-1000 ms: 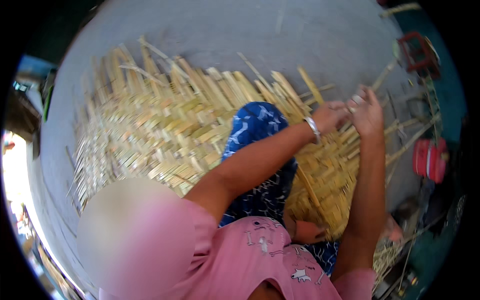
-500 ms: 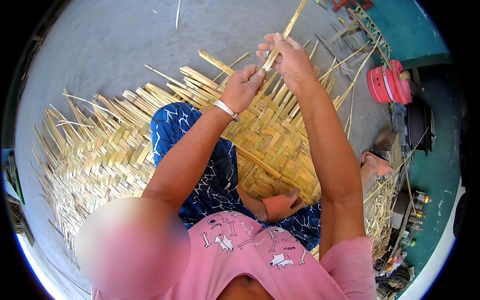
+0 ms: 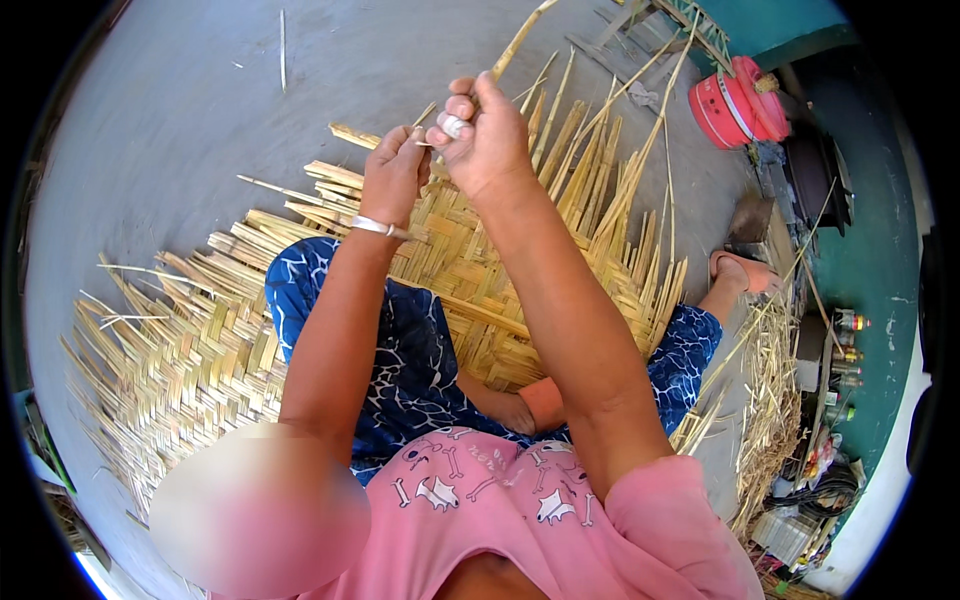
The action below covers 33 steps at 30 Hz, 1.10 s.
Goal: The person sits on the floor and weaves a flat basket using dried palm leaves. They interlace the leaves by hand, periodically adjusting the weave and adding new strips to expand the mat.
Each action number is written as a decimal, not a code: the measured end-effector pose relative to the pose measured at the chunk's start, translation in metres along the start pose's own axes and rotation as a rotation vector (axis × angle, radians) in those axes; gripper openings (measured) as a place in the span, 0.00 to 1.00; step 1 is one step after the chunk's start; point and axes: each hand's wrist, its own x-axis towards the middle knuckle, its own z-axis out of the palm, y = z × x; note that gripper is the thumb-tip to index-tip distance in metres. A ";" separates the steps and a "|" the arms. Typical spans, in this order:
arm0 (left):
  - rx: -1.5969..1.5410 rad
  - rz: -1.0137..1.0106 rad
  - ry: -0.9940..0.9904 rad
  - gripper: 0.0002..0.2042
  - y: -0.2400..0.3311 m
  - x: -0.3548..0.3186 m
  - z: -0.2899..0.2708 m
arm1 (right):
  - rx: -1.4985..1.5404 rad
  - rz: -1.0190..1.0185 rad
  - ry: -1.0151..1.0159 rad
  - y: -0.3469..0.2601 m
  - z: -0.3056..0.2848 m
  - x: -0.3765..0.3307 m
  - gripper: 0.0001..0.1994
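Above the far part of a woven mat point(image 3: 455, 250), both of my hands are on a pale split cane strip point(image 3: 522, 40). My right hand point(image 3: 485, 140) is closed around it, fingers curled, and the strip sticks out beyond the thumb. White wrapping circles one of its fingers. Close beside it on the left, my left hand point(image 3: 395, 165) pinches the strip's near end, where a thin sliver shows at the fingertips. The stretch of strip between the hands is mostly hidden by my right hand. Loose strip ends fringe the mat's far edge.
My bent legs in blue patterned trousers point(image 3: 400, 370) rest over the mat, which spreads left across the grey floor point(image 3: 180, 130). A pink-red bucket point(image 3: 735, 105) stands at the far right. Straw scraps point(image 3: 765, 410) and small bottles point(image 3: 850, 352) lie along the green wall point(image 3: 880, 330).
Both hands have shifted left, along with some turning of the view. My right fingers, spread before, are now curled around the strip.
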 end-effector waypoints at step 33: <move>-0.061 0.038 0.233 0.07 -0.008 0.024 -0.028 | -0.043 0.443 -0.699 0.026 -0.003 -0.069 0.15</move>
